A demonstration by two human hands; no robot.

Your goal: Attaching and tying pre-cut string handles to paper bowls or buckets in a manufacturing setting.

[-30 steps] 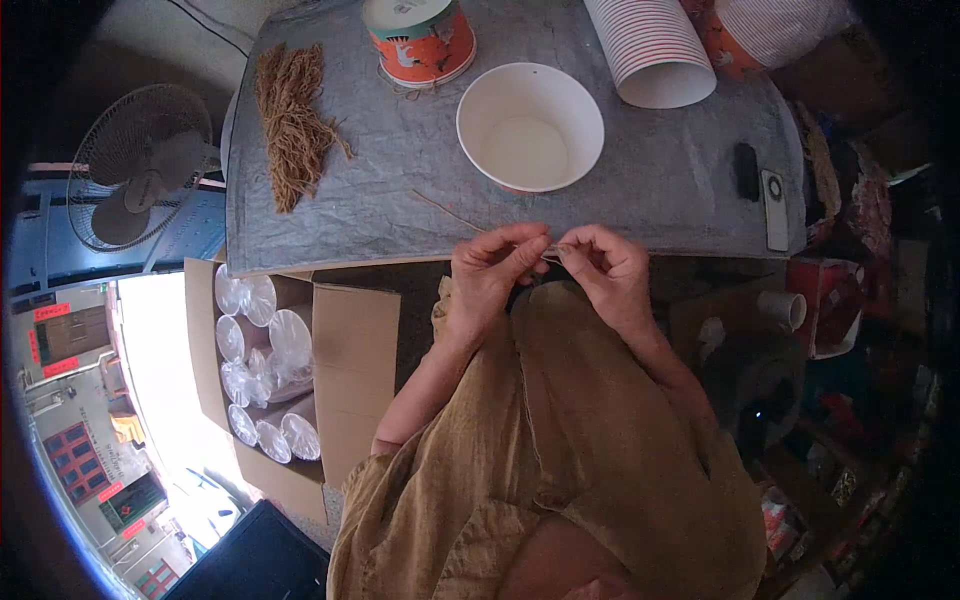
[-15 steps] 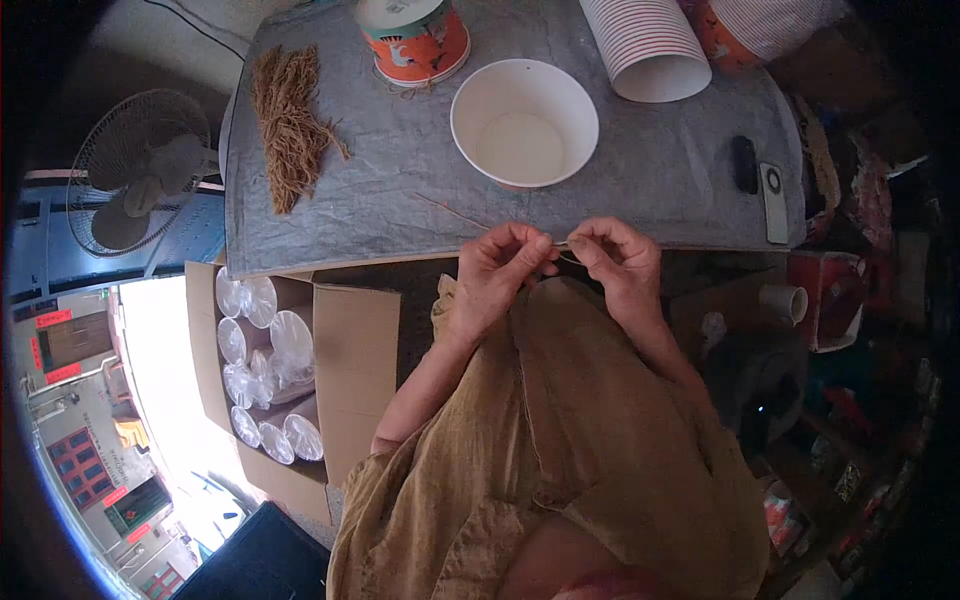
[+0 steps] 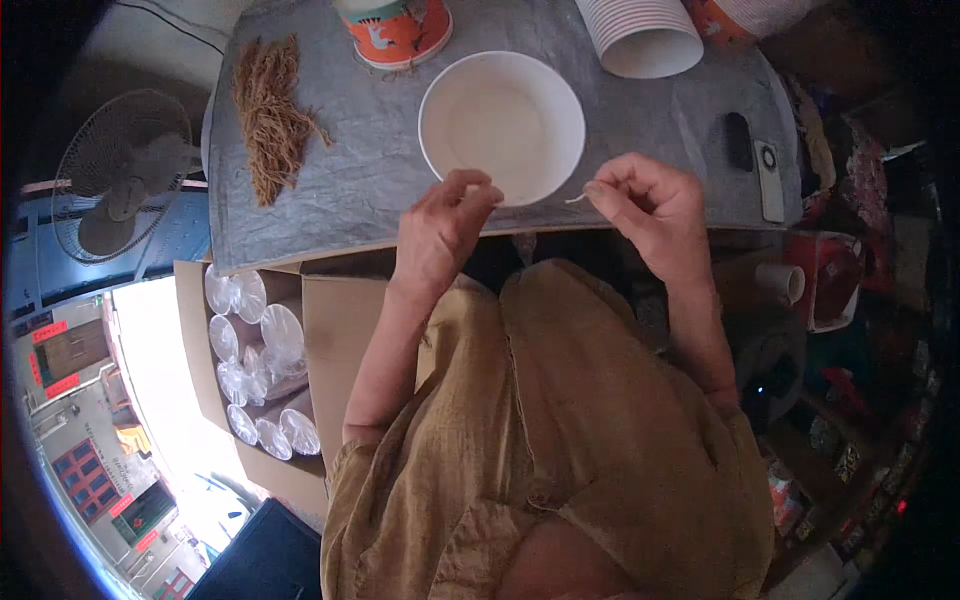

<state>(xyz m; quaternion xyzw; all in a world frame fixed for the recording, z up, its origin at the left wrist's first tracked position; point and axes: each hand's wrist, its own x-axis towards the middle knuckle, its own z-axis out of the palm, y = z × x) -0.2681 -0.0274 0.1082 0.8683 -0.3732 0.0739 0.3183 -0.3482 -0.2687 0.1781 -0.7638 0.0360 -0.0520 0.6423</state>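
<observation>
My right hand is closed, thumb and fingers pinching a short pale string whose end sticks out to the left. Bent at the fingers, my left hand pinches at the near rim of a wide white paper tub; what lies between its fingertips, if anything, I cannot make out. The tub stands mouth up near the table's front edge, and its inside shows nothing but white. Farther left, a loose bundle of brown twine lies on the grey-covered table.
An orange printed tub stands at the back, with nested white tubs lying to its right. A dark oblong object and a white device lie at the right. Below left is a cardboard box of plastic-wrapped stacks, near a fan.
My hands, together at the string before, have moved apart: the left up to the tub's rim, the right outward with the short string. The longer strand left of them no longer shows.
</observation>
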